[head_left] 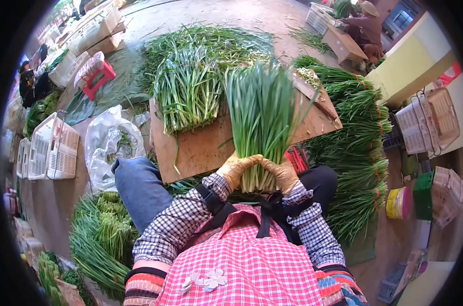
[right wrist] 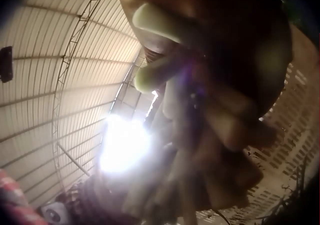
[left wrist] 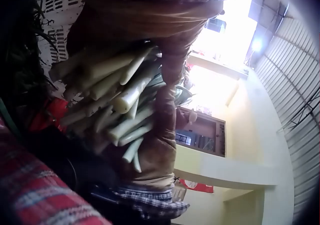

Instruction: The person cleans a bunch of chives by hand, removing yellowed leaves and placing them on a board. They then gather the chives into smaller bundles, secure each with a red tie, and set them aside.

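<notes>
Both gloved hands hold one bundle of long green stalks upright over the lap, the leaves fanning out away from the body. On the left side of its pale lower end the left hand grips it, and the right hand grips the other side; their thumbs nearly meet in front. Pale cut ends fill the left wrist view beside the gloves. In the right wrist view the stalk ends are blurred and dark.
A wooden board lies beyond the knees with a leafy pile on it. Tied bundles line the right side. More greens lie at the left, near a plastic bag and white crates. Another person sits at the far right.
</notes>
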{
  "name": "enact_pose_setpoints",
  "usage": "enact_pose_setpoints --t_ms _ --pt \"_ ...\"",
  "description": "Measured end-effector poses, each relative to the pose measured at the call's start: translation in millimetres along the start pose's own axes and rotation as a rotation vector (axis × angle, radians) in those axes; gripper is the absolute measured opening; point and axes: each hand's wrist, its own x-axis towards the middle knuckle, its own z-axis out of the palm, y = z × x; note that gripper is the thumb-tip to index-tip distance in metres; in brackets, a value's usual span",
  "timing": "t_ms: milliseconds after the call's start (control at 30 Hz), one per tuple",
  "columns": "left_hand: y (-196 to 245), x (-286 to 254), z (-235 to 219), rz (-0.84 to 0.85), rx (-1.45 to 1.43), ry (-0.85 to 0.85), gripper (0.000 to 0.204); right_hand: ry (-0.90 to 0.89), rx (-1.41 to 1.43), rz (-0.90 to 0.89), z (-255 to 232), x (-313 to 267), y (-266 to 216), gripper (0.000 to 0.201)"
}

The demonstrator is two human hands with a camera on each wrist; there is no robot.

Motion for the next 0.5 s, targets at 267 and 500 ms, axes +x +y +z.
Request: enact_pose_setpoints --t_ms 267,500 --pt "65 43 34 0.321 0.313 -0.263 0.037 -0.181 -0.296 -0.354 -23 47 -55 0.041" --pt "58 88 25 -0.007 0.111 -0.429 0.025 -0.382 0.041 -0.103 -63 95 -29 0.036"
